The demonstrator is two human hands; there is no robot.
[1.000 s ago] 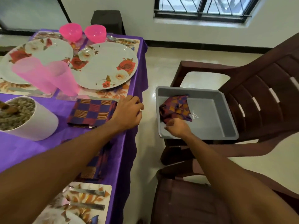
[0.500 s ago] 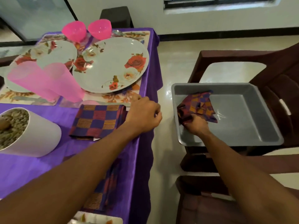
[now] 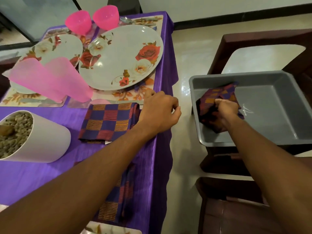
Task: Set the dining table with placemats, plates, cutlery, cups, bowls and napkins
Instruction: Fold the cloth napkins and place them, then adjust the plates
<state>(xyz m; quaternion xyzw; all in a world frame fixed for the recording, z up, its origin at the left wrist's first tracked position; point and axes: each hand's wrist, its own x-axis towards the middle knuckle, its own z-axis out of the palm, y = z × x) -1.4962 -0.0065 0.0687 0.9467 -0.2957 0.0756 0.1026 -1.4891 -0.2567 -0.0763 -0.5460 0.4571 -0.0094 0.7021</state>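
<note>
One napkin (image 3: 219, 93), right hand (image 3: 225, 109) gripping it

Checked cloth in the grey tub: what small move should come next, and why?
Probably lift the checked napkin out of the grey tray and carry it to the table. The right hand grips it inside the tray, which sits on a chair beside the table. A folded napkin lies on the table by the left hand, so this one likely belongs at another setting.
</note>
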